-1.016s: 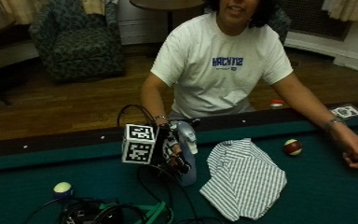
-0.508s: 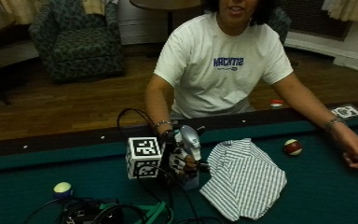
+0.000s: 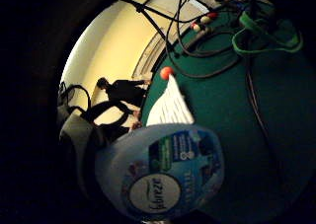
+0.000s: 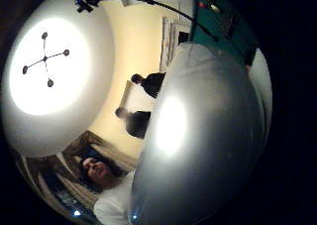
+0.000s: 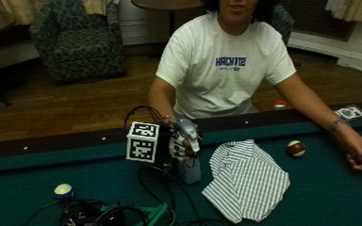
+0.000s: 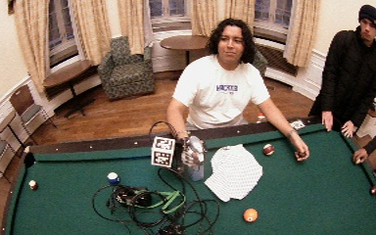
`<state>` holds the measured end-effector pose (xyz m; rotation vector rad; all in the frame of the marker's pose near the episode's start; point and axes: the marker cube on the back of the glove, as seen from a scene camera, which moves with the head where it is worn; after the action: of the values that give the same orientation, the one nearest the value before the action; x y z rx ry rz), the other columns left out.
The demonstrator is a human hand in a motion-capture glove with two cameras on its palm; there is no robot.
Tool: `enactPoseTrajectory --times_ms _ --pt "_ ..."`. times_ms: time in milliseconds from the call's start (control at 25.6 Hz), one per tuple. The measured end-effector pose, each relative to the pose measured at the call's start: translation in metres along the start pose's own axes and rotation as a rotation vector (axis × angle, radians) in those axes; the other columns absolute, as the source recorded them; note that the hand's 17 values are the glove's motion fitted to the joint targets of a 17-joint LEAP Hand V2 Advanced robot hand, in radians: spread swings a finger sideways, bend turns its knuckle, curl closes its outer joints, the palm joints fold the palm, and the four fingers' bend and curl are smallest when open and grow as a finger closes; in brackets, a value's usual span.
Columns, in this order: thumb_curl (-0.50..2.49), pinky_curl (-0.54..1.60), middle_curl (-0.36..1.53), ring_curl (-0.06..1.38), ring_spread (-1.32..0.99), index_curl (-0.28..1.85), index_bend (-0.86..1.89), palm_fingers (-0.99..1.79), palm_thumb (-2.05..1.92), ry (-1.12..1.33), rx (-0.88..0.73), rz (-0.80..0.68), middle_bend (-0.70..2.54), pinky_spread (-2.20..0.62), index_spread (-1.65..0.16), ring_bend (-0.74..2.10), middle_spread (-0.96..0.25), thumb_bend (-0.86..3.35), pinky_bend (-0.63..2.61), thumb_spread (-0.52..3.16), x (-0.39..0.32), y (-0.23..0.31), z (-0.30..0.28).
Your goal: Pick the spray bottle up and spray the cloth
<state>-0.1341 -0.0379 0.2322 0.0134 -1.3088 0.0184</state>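
Gripping spray bottle [image 5: 189, 155], hand [image 5: 180, 145] beside cloth's [image 5: 247, 181] edge.

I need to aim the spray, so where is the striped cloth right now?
In the outside view the striped cloth lies flat on the green table, just beside the spray bottle in the right hand.

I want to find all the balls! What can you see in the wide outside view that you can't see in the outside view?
Only the wide outside view shows an orange ball near the table's near edge, a small ball at the far left end of the pool table, and a person in a black coat standing by. Only the closer outside view shows the writing on the white T-shirt clearly. Both show the gloved right hand gripping the spray bottle, the striped cloth beside it, and a dark red and white ball.
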Motion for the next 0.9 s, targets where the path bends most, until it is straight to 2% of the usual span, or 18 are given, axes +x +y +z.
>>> enactPoseTrajectory --times_ms 234,586,899 --pt "0.44 0.18 0.46 0.41 -0.18 0.47 0.19 1.14 0.72 -0.03 -0.06 -0.066 0.44 0.04 -0.31 0.44 -0.19 -0.03 0.13 0.95 -0.052 0.019 -0.024" --pt "0.44 0.18 0.46 0.41 -0.18 0.47 0.19 1.14 0.72 0.099 -0.176 -0.117 0.44 0.04 -0.31 0.44 -0.19 -0.03 0.13 0.95 -0.166 0.017 -0.077" --pt "0.45 0.18 0.46 0.41 -0.18 0.47 0.19 1.14 0.72 0.335 -0.295 0.093 0.44 0.04 -0.31 0.44 -0.19 -0.03 0.13 0.95 -0.221 0.01 -0.068"
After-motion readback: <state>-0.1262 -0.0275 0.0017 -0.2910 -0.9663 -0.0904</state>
